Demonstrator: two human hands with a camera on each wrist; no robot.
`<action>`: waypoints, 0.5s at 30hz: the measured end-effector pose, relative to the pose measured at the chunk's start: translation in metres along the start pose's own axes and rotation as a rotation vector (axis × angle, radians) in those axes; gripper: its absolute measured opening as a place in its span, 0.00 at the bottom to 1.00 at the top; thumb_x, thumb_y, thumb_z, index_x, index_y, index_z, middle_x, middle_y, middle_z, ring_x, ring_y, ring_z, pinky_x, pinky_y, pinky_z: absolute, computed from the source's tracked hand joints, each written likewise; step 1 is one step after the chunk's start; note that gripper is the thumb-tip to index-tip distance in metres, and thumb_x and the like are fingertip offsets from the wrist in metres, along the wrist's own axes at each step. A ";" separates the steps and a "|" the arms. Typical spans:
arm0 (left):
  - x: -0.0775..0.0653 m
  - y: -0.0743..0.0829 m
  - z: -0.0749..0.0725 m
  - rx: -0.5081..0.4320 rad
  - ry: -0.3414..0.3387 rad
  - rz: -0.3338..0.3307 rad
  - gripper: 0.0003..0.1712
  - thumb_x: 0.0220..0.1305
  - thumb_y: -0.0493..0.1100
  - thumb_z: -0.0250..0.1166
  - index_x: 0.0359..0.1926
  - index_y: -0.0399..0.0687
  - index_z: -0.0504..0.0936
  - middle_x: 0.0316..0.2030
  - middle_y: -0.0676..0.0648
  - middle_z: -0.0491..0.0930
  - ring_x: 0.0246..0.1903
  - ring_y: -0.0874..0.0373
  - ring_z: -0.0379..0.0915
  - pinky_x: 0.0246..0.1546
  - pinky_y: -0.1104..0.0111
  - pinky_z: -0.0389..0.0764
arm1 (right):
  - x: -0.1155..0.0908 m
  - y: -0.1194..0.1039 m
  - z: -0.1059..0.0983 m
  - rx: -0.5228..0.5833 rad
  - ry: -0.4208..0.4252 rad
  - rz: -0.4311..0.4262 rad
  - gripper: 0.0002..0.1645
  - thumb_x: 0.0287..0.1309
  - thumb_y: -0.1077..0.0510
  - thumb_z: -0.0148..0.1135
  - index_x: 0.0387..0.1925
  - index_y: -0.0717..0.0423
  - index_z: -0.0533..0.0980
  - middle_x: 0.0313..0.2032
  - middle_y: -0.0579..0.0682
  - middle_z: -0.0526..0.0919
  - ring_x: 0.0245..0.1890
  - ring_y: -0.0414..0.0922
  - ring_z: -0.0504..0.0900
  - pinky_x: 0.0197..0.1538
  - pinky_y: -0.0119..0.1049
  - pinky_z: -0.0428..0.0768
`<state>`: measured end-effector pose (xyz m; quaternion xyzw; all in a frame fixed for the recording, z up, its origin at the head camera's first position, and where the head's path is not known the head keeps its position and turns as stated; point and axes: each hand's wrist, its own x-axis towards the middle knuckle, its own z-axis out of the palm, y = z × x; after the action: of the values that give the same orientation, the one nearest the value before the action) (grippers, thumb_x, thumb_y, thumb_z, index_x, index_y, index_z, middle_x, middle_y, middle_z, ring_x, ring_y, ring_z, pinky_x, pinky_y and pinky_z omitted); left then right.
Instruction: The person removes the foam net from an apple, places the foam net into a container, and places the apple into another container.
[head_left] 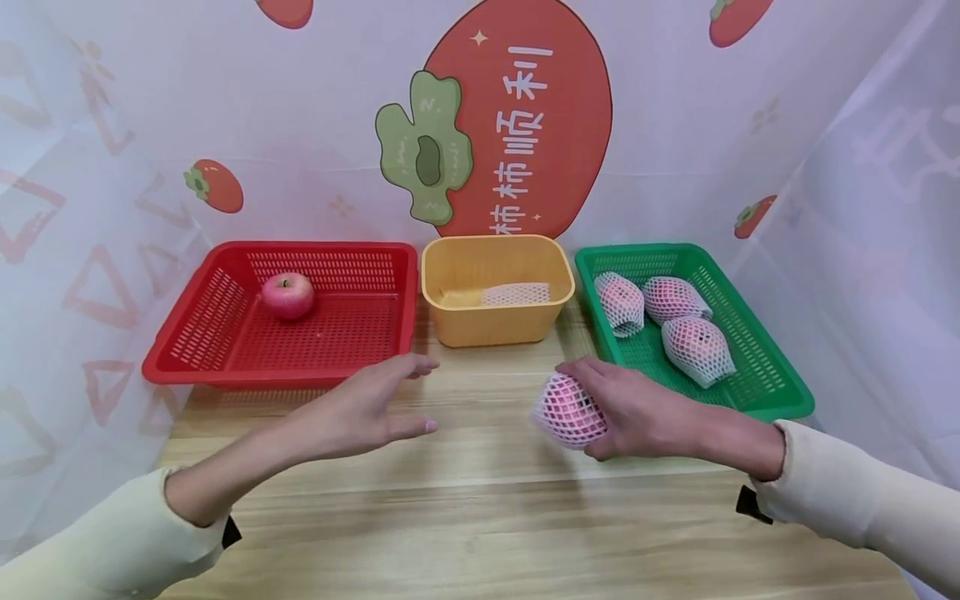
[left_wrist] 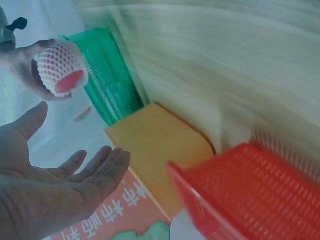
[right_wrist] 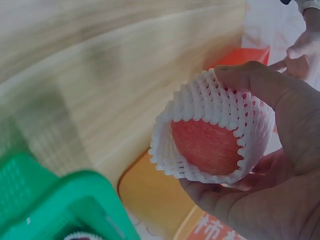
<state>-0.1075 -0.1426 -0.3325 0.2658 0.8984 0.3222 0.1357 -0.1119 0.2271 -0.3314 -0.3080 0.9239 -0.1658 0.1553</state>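
Observation:
My right hand [head_left: 637, 408] grips an apple in a white foam net [head_left: 570, 411] above the table, left of the green basket. In the right wrist view the thumb and fingers curl round the netted apple [right_wrist: 207, 145], and red skin shows at the net's open end. My left hand [head_left: 356, 412] hangs in front of the red basket [head_left: 322, 372], holding nothing, with thumb and fingers spread apart. The left wrist view shows that same hand [left_wrist: 60, 185] palm up and the netted apple [left_wrist: 60, 67] beyond it. A bare apple [head_left: 288, 296] sits in the red basket.
A yellow bin [head_left: 495, 325] stands between the baskets with an empty foam net [head_left: 516, 293] inside. In the green basket [head_left: 780, 404] lie 3 netted apples [head_left: 697, 346]. A printed white curtain [head_left: 300, 125] closes off the back and sides of the wooden table [head_left: 480, 533].

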 end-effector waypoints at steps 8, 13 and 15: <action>0.003 -0.002 0.024 -0.092 0.012 0.023 0.34 0.68 0.49 0.74 0.69 0.42 0.74 0.66 0.43 0.78 0.65 0.44 0.76 0.65 0.47 0.78 | 0.004 -0.004 0.021 0.004 -0.012 -0.024 0.59 0.41 0.55 0.87 0.73 0.58 0.65 0.61 0.54 0.78 0.56 0.49 0.80 0.57 0.49 0.86; 0.005 -0.009 0.043 -0.136 -0.004 0.016 0.32 0.69 0.47 0.73 0.67 0.40 0.75 0.64 0.41 0.78 0.64 0.42 0.77 0.63 0.48 0.81 | 0.006 -0.003 0.034 0.002 0.001 -0.087 0.58 0.40 0.58 0.87 0.72 0.62 0.65 0.59 0.56 0.78 0.56 0.50 0.81 0.57 0.51 0.85; 0.006 -0.013 0.050 -0.159 -0.017 0.011 0.31 0.70 0.46 0.73 0.67 0.39 0.75 0.64 0.41 0.79 0.64 0.42 0.76 0.62 0.49 0.81 | 0.007 -0.002 0.040 0.006 -0.003 -0.100 0.59 0.39 0.58 0.87 0.72 0.62 0.65 0.59 0.56 0.78 0.56 0.50 0.81 0.58 0.51 0.84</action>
<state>-0.0964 -0.1225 -0.3785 0.2618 0.8673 0.3911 0.1625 -0.1007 0.2132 -0.3675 -0.3534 0.9067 -0.1757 0.1489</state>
